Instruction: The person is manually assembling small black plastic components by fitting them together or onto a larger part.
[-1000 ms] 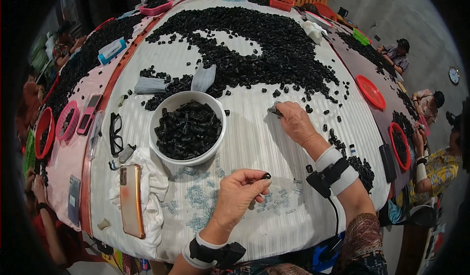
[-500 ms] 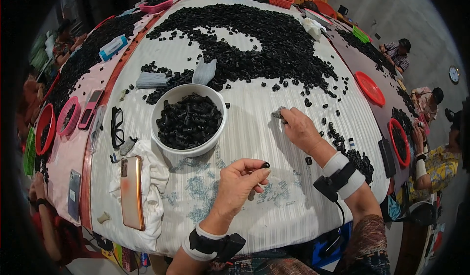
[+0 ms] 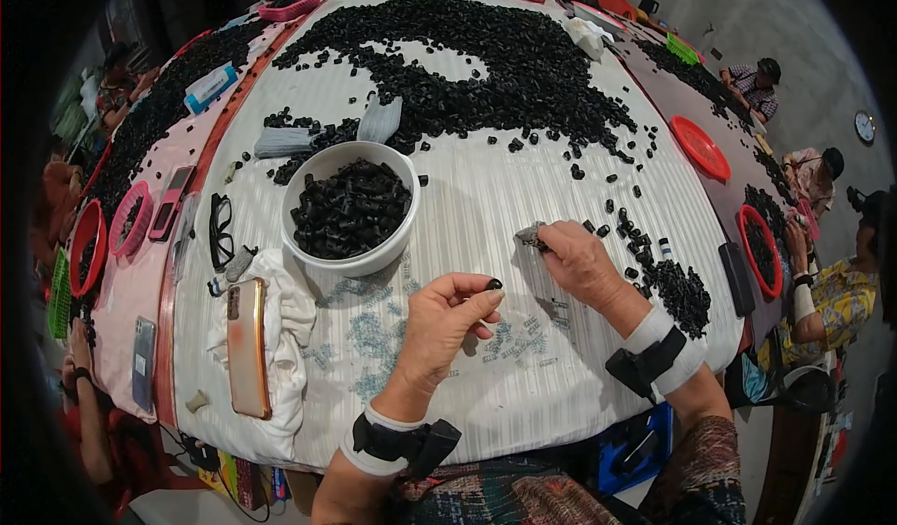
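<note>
My left hand [image 3: 447,324], above the cloth-covered table in front of me, pinches a small black cylindrical piece [image 3: 493,285] between thumb and fingertips. Farther forward and to the right, my right hand [image 3: 584,262] is closed on a small grey cloth [image 3: 532,237], which pokes out past the fingertips. To the left of my hands stands a white bowl [image 3: 294,231] filled with similar black pieces. Loose black pieces [image 3: 645,249] lie just beyond and to the right of my right hand, beside a small pile [image 3: 682,296].
A big heap of black pieces [image 3: 523,77] covers the table's far part. At left lie a phone [image 3: 247,347] on white cloth [image 3: 290,305] and eyeglasses [image 3: 221,233]. A dark case [image 3: 735,279] sits by the right edge. Other people [image 3: 822,310] sit at neighbouring tables.
My right hand, with the grey cloth, has come nearer to me over the table. My left hand has moved slightly forward, still pinching the black piece. The whole view has shifted a little.
</note>
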The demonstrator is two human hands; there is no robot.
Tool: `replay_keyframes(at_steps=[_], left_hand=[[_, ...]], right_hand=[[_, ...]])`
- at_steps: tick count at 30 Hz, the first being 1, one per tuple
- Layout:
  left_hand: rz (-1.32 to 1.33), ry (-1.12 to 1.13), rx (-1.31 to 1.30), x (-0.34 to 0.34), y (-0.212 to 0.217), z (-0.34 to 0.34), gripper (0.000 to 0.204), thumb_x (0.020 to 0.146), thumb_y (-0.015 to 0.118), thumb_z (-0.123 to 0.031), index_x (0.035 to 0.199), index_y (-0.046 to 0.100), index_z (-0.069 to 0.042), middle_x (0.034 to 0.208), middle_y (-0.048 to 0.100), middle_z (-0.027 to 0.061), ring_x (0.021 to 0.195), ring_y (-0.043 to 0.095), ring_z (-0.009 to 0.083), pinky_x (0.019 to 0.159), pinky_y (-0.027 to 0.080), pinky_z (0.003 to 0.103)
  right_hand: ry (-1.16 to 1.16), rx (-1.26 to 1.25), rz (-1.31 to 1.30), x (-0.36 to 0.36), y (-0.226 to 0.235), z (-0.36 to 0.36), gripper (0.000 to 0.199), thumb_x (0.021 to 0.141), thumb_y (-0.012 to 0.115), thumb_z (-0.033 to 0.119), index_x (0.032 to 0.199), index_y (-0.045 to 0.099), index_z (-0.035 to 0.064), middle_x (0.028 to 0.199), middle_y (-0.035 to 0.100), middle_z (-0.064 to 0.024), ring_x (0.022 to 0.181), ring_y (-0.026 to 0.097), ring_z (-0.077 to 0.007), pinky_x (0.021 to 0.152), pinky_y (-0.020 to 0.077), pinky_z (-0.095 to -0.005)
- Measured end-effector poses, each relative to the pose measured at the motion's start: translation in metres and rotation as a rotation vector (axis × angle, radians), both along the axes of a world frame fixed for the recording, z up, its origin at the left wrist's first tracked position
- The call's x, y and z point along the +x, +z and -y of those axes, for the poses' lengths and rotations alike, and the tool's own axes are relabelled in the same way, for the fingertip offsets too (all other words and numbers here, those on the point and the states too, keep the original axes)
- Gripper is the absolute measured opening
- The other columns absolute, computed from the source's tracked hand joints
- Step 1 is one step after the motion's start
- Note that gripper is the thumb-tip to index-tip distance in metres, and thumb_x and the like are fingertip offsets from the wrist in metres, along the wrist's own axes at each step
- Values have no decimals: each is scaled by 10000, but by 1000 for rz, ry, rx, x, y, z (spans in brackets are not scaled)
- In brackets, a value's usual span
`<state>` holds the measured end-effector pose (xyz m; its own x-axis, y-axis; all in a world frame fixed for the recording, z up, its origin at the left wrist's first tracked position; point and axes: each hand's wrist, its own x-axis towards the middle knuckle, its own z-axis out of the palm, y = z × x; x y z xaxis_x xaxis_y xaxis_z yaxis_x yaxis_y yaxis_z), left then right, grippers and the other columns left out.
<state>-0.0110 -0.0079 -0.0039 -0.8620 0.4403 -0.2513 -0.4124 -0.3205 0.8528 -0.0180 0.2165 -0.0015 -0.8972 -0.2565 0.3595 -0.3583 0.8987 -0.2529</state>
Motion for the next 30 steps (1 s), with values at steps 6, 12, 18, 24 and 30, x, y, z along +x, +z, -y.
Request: replay_keyframes(at_steps=[6, 12, 18, 24, 30], left_hand=[[-3, -13, -2, 0, 0, 0, 175, 807, 673, -51, 955, 606, 14, 757, 637, 64, 637, 630, 96, 501, 523, 174], [0, -27, 60, 2, -2, 0, 180, 806, 671, -44, 963, 602, 16, 787, 639, 80, 658, 638, 108, 511, 530, 178], [-41, -41, 59, 2, 0, 0, 211, 799, 689, -82, 966, 614, 23, 805, 648, 73, 688, 631, 106, 550, 510, 194], [-41, -32, 101, 3, -1, -1, 203, 803, 690, -87, 967, 620, 10, 816, 661, 66, 695, 640, 111, 553, 493, 193], [-85, -44, 71, 4, -1, -1, 195, 801, 694, -91, 957, 626, 6, 808, 663, 59, 703, 643, 110, 556, 496, 196]], right_hand=[[-1, 61, -96, 0, -4, -5, 183, 722, 584, -34, 892, 558, 30, 739, 542, -119, 678, 571, -276, 583, 495, -340], [-5, -418, 18, 20, 28, 28, 157, 759, 589, -39, 914, 566, -33, 764, 578, -104, 607, 572, -176, 573, 485, -254], [64, -713, 49, 36, 44, 58, 170, 783, 625, -24, 951, 597, -23, 759, 618, -64, 668, 586, -91, 604, 491, -226], [36, -661, -24, 40, 35, 66, 142, 783, 635, -9, 921, 601, -21, 753, 620, -90, 673, 620, -123, 589, 505, -244], [-10, -655, -37, 45, 33, 70, 141, 772, 648, -5, 903, 598, -17, 754, 624, -96, 673, 636, -138, 587, 516, -253]])
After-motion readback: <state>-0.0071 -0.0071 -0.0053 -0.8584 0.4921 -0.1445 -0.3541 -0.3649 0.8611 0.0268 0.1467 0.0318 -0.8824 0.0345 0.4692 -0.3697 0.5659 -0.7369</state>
